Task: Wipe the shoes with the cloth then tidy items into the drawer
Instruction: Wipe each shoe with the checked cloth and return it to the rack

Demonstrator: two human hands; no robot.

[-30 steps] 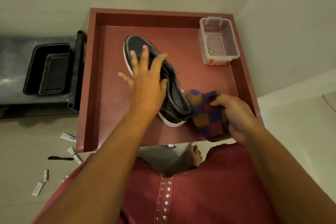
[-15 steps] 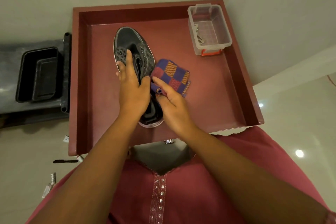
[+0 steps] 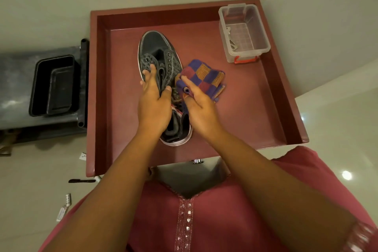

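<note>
Head cam, looking straight down: a dark grey canvas-looking shoe (image 3: 161, 63) with metal eyelets and a pale rubber sole edge sits in the middle of the open reddish-brown drawer (image 3: 282, 108), toe pointing away from the person. The left hand (image 3: 154, 104) is clamped over the lace area, fingers close together on one side and thumb hooked over the tongue side. The right hand (image 3: 199, 108) presses the cloth (image 3: 204, 77) against the shoe's right flank, fingers straight and held together, pinning one edge. The cloth is a soft woven check in purple, orange and dark red, bunched up. A clear ribbed plastic box (image 3: 245, 30) with a red latch sits in the drawer's far right corner. Left of the drawer, nested black plastic trays (image 3: 53, 86). A few small tubes (image 3: 65, 206) lie on the pale floor.

Versus half a second back: basically the same grip on both hands; the cloth stays beside the laces.
</note>
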